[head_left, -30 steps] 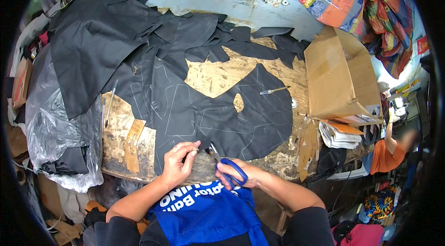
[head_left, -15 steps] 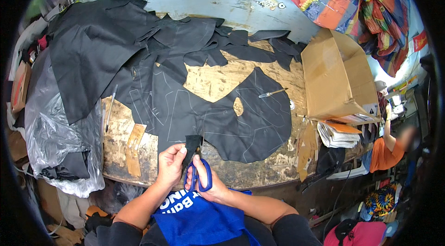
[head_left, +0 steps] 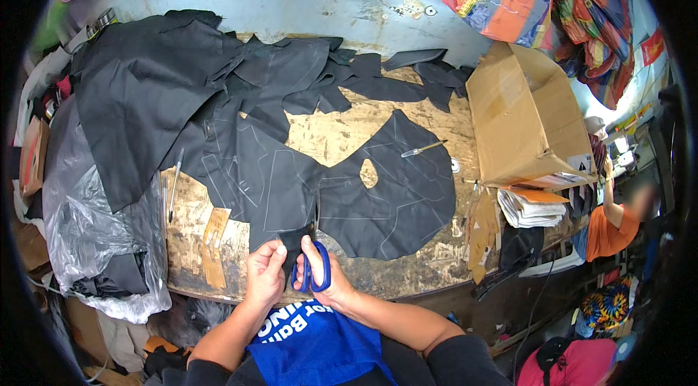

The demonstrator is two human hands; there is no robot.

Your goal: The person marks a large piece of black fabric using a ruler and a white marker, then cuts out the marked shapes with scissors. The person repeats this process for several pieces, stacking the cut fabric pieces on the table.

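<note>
A black sheet (head_left: 273, 175), leather-like and marked with pale chalk outlines, lies on the worn wooden table (head_left: 327, 128). My left hand (head_left: 267, 273) pinches its near edge between thumb and fingers. Just to the right, my right hand (head_left: 331, 280) has its fingers in the blue handles of a pair of scissors (head_left: 321, 267). The blades point away from me into a narrow slit in the sheet, and are partly hidden by it. A pen (head_left: 424, 148) rests on the right part of the sheet, which has a small hole.
An open cardboard box (head_left: 509, 110) stands at the right, with stacked papers (head_left: 527, 211) before it. More black material (head_left: 145, 66) is heaped at the back left, above a clear plastic bag (head_left: 80, 204). A person in orange (head_left: 611, 230) is at far right.
The strip by my left hand stood folded up and now lies flatter toward me. A slit shows more plainly ahead of the scissors. The whole view has shifted slightly.
</note>
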